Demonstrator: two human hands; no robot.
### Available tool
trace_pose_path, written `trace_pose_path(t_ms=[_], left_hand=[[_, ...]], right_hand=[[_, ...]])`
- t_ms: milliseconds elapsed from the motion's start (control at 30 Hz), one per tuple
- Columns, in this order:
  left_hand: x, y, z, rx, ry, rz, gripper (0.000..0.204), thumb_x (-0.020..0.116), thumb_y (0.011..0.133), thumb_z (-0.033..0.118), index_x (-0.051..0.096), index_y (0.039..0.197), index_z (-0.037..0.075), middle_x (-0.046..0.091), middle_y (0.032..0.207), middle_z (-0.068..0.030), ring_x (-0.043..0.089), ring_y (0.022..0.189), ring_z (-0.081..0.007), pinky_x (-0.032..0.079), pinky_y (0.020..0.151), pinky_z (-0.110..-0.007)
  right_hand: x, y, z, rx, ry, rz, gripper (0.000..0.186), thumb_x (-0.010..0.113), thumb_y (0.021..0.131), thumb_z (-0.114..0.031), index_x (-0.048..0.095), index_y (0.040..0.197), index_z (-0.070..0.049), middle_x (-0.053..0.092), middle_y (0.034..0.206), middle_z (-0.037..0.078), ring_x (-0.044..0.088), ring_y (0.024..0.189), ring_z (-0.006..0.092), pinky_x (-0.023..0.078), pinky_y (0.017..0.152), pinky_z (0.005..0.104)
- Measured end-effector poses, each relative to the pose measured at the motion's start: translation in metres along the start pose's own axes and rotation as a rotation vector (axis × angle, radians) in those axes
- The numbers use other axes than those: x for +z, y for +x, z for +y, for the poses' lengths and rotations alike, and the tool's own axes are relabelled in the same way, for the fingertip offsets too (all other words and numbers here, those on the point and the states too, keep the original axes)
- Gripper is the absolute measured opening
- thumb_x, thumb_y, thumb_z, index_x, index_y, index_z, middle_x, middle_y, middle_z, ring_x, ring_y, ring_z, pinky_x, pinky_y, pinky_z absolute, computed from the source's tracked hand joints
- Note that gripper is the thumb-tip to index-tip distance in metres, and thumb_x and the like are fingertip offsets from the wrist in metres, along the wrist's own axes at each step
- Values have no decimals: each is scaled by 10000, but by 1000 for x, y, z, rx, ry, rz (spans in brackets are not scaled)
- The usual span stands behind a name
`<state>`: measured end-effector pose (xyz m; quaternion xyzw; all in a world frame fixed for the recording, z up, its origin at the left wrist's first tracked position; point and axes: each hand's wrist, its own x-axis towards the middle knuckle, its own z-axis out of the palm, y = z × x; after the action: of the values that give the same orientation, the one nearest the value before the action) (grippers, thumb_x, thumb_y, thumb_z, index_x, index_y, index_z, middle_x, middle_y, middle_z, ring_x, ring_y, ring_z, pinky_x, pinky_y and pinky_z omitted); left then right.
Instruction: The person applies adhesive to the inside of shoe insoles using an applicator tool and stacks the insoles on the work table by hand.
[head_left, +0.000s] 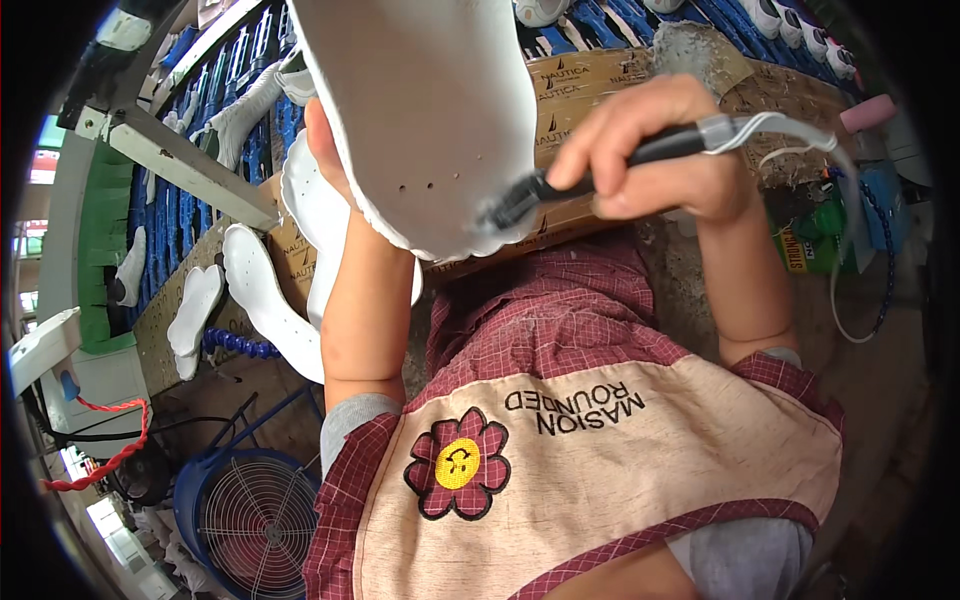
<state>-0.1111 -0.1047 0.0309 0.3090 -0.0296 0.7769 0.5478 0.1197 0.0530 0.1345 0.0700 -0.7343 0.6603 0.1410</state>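
Holding up one large white foot-shaped piece at top centre, with at least three similar white pieces lying to the left; gripping its left edge with a mostly hidden left hand, and clamping one black corded tool in the right hand. Seemingly midway, with the blurred tip at or just beside the lower-right scalloped rim; impossible to tell finished stretches from remaining ones, or holes from specks among four small marks.

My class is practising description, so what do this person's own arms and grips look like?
The left grip, partly hidden, and the right grip are ungloved hands. Both forearms are bare. Grey sleeves end near the elbows, beside maroon checked frills with thin pale lines.
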Motion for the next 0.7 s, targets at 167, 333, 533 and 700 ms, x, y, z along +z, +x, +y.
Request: trace_pose_path(t_ms=[167, 333, 533, 700], left_hand=[[-5, 2, 8, -22, 183, 59, 721, 466, 1007, 769, 635, 1527, 299, 664, 1509, 12, 604, 1391, -234, 408, 1220, -549], [-15, 9, 18, -101, 79, -24, 670, 519, 1005, 723, 670, 1484, 279, 707, 1438, 13, 629, 1343, -216, 440, 1189, -501], [28, 12, 3, -14, 537, 398, 656, 525, 1008, 709, 698, 1441, 248, 738, 1355, 10, 656, 1275, -194, 481, 1129, -452], [73, 34, -20, 49, 650, 837, 735, 530, 992, 709, 648, 1457, 152, 712, 1296, -91, 667, 1147, -255, 497, 950, -440]], right_hand=[[-19, -1, 1, 58, 10, -278, 71, 795, 651, 15, 756, 705, -8, 835, 1006, 163, 610, 565, 135, 447, 507, 225], [1, 14, 3, -14, -128, -64, 47, 786, 658, -9, 746, 681, -17, 828, 935, 154, 603, 552, 141, 437, 509, 220], [-17, 8, -6, 26, 48, -251, 54, 785, 676, -21, 734, 658, -25, 816, 888, 157, 583, 523, 146, 434, 501, 224], [-4, 19, -9, -5, -217, -257, 73, 787, 687, -34, 726, 647, -30, 807, 868, 165, 567, 498, 151, 439, 492, 236]])
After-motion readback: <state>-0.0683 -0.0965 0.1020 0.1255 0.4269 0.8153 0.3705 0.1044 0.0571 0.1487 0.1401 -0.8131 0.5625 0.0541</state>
